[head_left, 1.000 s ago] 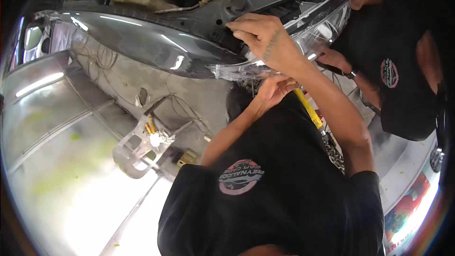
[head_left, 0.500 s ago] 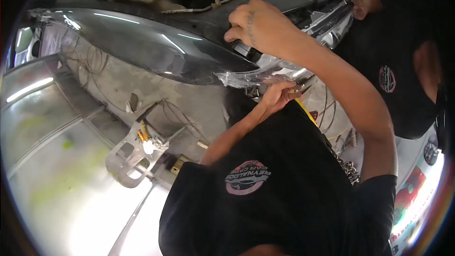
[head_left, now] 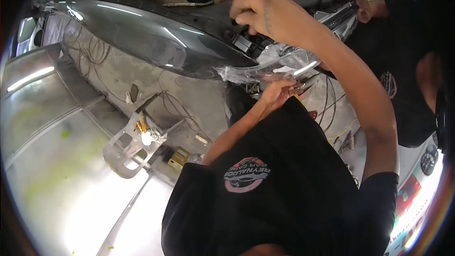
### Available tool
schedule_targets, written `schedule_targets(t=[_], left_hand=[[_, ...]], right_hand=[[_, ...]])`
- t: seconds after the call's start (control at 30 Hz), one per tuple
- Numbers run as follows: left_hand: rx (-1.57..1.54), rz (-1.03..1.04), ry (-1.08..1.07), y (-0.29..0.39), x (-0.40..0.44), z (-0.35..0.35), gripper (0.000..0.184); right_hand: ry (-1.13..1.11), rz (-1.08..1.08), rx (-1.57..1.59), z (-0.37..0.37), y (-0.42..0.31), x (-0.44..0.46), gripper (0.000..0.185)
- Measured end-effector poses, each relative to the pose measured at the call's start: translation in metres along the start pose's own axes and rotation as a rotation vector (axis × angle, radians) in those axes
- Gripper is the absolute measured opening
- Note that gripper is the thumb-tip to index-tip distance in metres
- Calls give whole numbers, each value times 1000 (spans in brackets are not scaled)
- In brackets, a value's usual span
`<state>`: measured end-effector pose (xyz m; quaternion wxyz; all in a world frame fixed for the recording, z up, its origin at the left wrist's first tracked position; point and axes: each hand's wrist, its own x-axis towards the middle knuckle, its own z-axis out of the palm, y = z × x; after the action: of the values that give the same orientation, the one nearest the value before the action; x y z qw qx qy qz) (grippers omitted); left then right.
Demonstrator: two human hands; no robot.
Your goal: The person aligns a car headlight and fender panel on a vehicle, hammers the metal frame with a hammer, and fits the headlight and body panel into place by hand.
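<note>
My right hand (head_left: 272, 14) is above the inner edge of the dark grey fender (head_left: 142, 35), its fingers curled together. Anything between the fingertips is hidden, and the index finger is slightly blurred. Just below that hand, a dark bracket with a silvery block (head_left: 243, 42) sits beside the fender's tip. My left hand (head_left: 279, 94) is low, under the edge of the clear headlight (head_left: 296, 61), fingers bent around something small I cannot make out. Crumpled clear plastic film (head_left: 234, 74) clings to the fender's end next to the headlight.
Another person in a black shirt (head_left: 403, 42) stands at the right, a hand (head_left: 362, 4) on the car's front. A bare metal panel (head_left: 124, 154) with small items on it stands at lower left, near a yellow box (head_left: 179, 157). Cables (head_left: 92, 54) lie on the floor.
My right hand has lifted slightly up and right from the fender edge, uncovering the silvery block. My left hand stays almost in place. The view has shifted a little.
</note>
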<state>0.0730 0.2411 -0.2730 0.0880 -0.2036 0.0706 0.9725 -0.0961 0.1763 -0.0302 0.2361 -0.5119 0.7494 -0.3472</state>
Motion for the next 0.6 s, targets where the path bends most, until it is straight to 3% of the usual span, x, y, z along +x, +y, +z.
schedule_targets(t=[0.03,0.13,0.3,0.6], left_hand=[[40,1,-17,-1,2,-5,15],[111,27,-22,1,0,4,21],[168,-11,-144,2,5,-14,33],[164,-101,-81,5,-2,-21,35]], right_hand=[[78,-161,-140,-1,6,-9,19],[165,-107,-359,47,30,-42,22],[255,-119,-172,54,28,-38,26],[288,-4,-135,61,23,-37,27]])
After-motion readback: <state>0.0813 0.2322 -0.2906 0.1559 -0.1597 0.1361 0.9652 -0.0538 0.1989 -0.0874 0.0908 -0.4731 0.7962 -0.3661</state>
